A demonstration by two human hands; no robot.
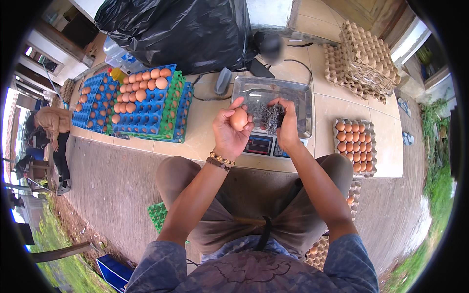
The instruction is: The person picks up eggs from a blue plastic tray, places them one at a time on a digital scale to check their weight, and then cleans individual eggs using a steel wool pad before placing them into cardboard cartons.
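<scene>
A brown egg (pixel 239 119) rests in my left hand (pixel 231 130), held by the fingers and thumb. My right hand (pixel 287 122) grips a grey scouring pad (pixel 272 116), a little to the right of the egg. Both hands are over the near part of a digital scale with a metal tray (pixel 307 99); its display (pixel 258 144) shows below them. To the left, brown eggs fill part of a blue plastic egg tray (pixel 146 116) on a stack of blue and green trays. On the right, a cardboard egg tray (pixel 370 128) holds rows of brown eggs.
Stacked cardboard trays (pixel 370 58) stand at the back right. A black plastic bag (pixel 176 33), water bottles (pixel 119 55), a grey brush-like object (pixel 222 81) and cables lie behind. More cardboard trays (pixel 318 252) are beside my legs on the right. Another person (pixel 55 124) stands at the far left.
</scene>
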